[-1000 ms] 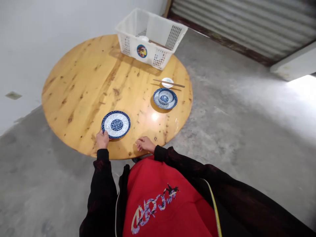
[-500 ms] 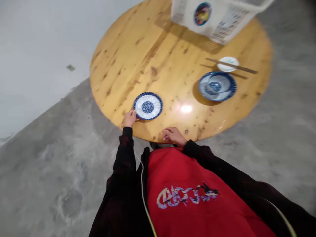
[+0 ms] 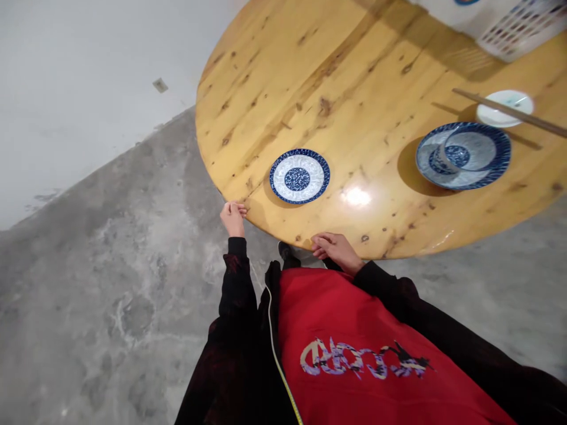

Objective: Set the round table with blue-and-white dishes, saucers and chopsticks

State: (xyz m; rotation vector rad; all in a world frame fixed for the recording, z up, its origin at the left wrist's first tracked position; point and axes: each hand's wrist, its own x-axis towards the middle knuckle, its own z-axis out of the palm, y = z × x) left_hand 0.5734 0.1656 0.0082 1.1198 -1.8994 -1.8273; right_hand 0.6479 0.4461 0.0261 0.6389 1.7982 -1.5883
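Note:
A blue-rimmed white plate [image 3: 286, 190] lies flat on the round wooden table [image 3: 283, 127], near the front edge. My left hand [image 3: 233, 216] is just left of it at the table's edge, apart from the plate. Its fingers are loosely bent and hold nothing I can see. My right hand [image 3: 335, 248] rests by the front edge, below and right of the plate. Its fingers are half curled, with nothing visible in them. Farther right is a deeper blue-and-white dish [image 3: 500, 154], with what looks like a see-through cup [image 3: 476, 154] in it.
Behind the deep dish stands a small white dish [image 3: 496, 118] with chopsticks [image 3: 481, 101] across it. A white plastic basket [image 3: 514, 32] is at the far right, partly cut off. A pale wall [image 3: 97, 82] and grey concrete floor [image 3: 168, 254] lie to the left.
My left hand has let go of the plate's rim and drawn back left to the table edge. The view has shifted, so the basket is more cut off. My right hand stays by the edge.

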